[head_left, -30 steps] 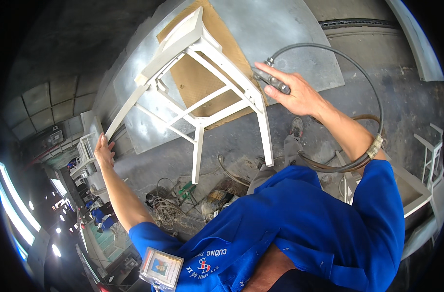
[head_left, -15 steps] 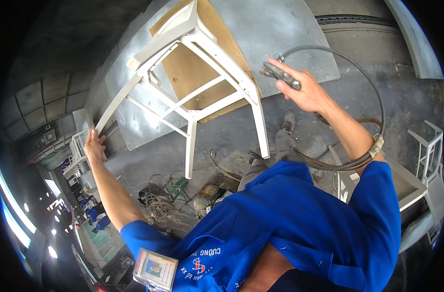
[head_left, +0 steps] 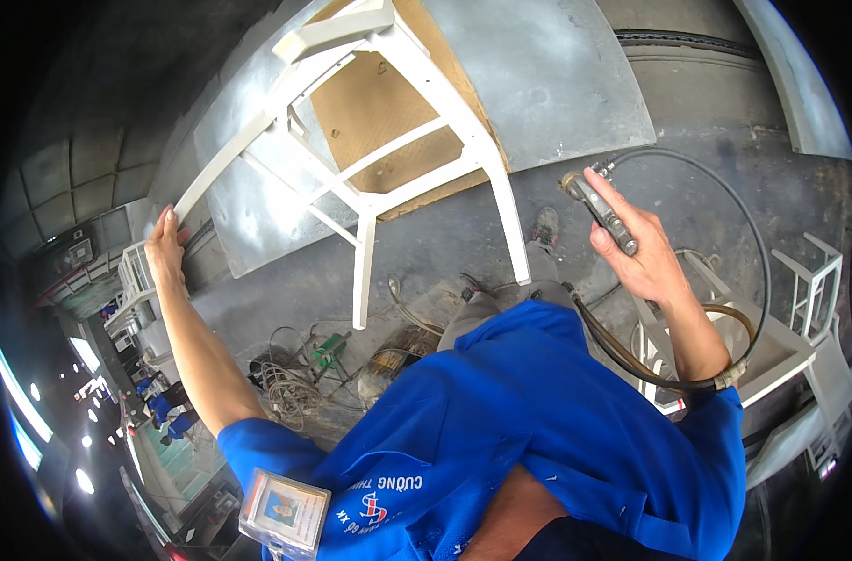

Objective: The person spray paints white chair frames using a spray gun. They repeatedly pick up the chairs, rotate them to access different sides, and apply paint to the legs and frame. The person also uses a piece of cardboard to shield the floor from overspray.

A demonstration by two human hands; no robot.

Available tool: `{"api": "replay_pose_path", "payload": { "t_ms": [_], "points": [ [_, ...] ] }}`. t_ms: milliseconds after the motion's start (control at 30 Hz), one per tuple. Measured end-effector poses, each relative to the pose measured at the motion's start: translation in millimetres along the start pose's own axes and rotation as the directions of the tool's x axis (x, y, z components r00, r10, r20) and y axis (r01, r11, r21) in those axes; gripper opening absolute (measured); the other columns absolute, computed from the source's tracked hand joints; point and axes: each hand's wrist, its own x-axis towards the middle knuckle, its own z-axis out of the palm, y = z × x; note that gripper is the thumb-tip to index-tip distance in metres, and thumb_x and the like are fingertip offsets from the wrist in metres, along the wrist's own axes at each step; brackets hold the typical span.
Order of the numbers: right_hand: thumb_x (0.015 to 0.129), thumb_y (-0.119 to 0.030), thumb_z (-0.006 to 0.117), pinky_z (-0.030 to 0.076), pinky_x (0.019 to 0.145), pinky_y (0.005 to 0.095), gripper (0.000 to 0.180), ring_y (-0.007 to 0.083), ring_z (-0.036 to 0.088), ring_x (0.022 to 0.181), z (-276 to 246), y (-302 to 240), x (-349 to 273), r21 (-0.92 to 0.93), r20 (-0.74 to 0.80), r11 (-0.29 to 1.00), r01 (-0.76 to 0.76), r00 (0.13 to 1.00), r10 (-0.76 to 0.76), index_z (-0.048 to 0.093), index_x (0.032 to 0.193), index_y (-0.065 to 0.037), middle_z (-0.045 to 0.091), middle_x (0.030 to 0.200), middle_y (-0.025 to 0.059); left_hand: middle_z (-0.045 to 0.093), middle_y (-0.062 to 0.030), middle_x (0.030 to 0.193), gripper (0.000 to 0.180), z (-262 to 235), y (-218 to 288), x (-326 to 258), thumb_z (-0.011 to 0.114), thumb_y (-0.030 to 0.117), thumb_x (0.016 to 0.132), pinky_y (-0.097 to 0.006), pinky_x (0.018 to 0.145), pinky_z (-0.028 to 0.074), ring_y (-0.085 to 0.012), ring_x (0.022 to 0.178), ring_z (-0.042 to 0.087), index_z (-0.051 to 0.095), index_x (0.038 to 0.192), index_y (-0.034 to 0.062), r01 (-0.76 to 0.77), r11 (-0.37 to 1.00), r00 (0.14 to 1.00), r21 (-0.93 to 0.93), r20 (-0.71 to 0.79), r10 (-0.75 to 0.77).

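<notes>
A white wooden chair frame (head_left: 435,86) is tilted in front of me, its legs toward me. My left hand (head_left: 167,252) is closed on the end of one long post of the chair, at the far left. My right hand (head_left: 652,262) is wrapped round a small metal spray gun (head_left: 601,213), to the right of the chair and apart from it. From the gun a dark air hose (head_left: 764,238) loops down to a taped spot by my right forearm. Whether the trigger is pressed cannot be made out.
Behind the chair lie brown cardboard (head_left: 388,103) and a large grey paint-dusted panel (head_left: 566,84). Near my feet are tangled hoses (head_left: 290,391), a green tool (head_left: 329,349) and a dirty can (head_left: 398,360). More white furniture frames (head_left: 807,285) stand at the right; people work far left.
My right hand has drawn the spray gun right and nearer to me, away from the chair. The chair has turned slightly, with my left hand still on its post.
</notes>
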Motion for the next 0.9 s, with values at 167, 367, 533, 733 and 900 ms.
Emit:
{"api": "replay_pose_path", "payload": {
  "t_ms": [167,367,533,733,900],
  "points": [
    [0.101,-0.032,0.065,0.050,0.101,0.0389,0.063,0.0298,0.068,0.114,24.6,-59.3,0.1,0.058,-0.099,0.978,0.202,0.976,-0.196,0.045,0.157,-0.011,0.070,0.125,0.0184,0.072,-0.0095,0.127,0.049,2.8,1.1,1.1,0.066,0.045,0.100,-0.036,0.091,0.054,-0.0211,0.098,0.071,0.070,0.136,0.0128,-0.126,0.992,0.992,-0.009,-0.010,0.126],
    [0.101,-0.029,0.065,0.052,0.081,0.0346,0.061,0.0173,0.062,0.076,72.4,-92.1,-19.9,0.014,-0.171,0.994,0.110,0.980,-0.106,0.046,0.158,-0.016,0.071,0.091,0.0099,0.078,-0.0116,0.110,0.048,3.2,7.8,-12.3,0.063,0.048,0.100,-0.037,0.093,0.055,-0.0193,0.091,0.074,0.074,0.130,0.0125,-0.350,0.923,0.929,0.161,-0.064,0.364],
    [0.103,-0.037,0.063,0.050,0.060,0.0302,0.062,0.0117,0.058,0.068,150.8,-89.3,-74.9,0.049,-0.281,0.987,-0.154,0.946,0.162,0.043,0.160,-0.021,0.063,0.080,0.0023,0.077,-0.0164,0.107,0.048,5.9,-3.7,-1.7,0.063,0.047,0.099,-0.035,0.089,0.053,-0.0201,0.096,0.073,0.073,0.129,0.0095,-0.598,0.781,0.782,0.179,-0.084,0.618],
    [0.104,-0.037,0.061,0.045,0.046,0.0249,0.061,0.0075,0.058,0.065,212.3,-109.1,-81.3,0.064,-0.440,0.941,-0.332,0.837,0.325,0.043,0.160,-0.022,0.060,0.079,-0.0007,0.075,-0.0146,0.119,0.043,24.4,-12.3,14.8,0.059,0.048,0.100,-0.044,0.101,0.051,-0.0345,0.118,0.068,0.075,0.126,0.0171,-0.665,0.746,0.738,0.027,-0.130,0.662],
    [0.103,-0.029,0.061,0.048,0.052,0.0255,0.059,0.0069,0.057,0.068,218.0,-169.7,-37.4,-0.113,-0.507,0.988,-0.105,0.861,0.033,0.044,0.159,-0.023,0.059,0.076,-0.0021,0.076,-0.0122,0.116,0.042,26.2,-7.3,11.3,0.057,0.051,0.100,-0.047,0.099,0.052,-0.0353,0.115,0.069,0.074,0.127,0.0231,-0.658,0.753,0.747,0.002,-0.116,0.654]
  ]
}}
